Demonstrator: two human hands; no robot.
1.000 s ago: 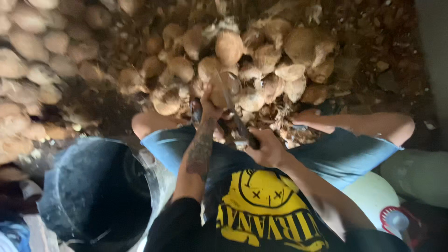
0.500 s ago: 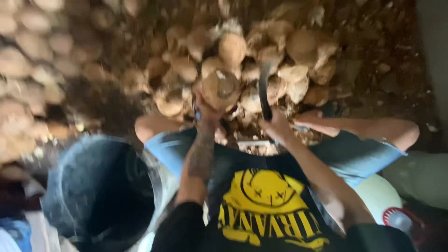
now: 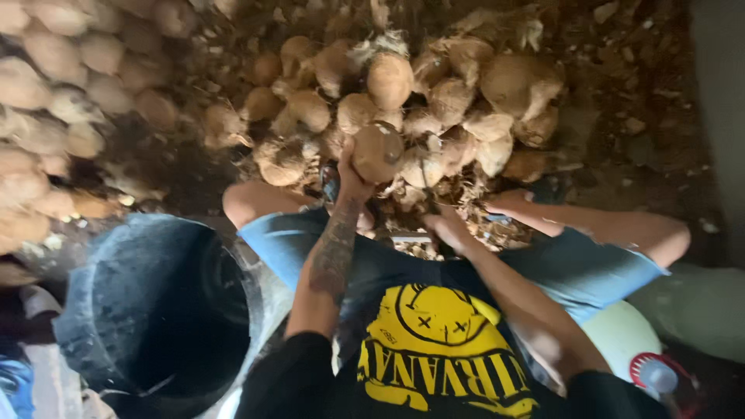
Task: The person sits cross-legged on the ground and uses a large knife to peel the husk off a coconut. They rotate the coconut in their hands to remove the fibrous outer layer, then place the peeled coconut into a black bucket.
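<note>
Coconut [image 3: 378, 151]: gripped by left hand [image 3: 351, 180], at pile's [image 3: 434, 101] six o'clock edge.
Right hand [image 3: 446, 230]: at coconut's five o'clock, blurred; grip cannot be told.
Bucket [image 3: 93, 310]: eight o'clock, dark.

Black T-shirt [image 3: 434, 365] with a yellow smiley print, blue denim shorts [image 3: 574, 268], tattooed left forearm [image 3: 334, 252].

Dark bucket [image 3: 116, 310] at left — white jug [image 3: 625, 337] at right
</note>
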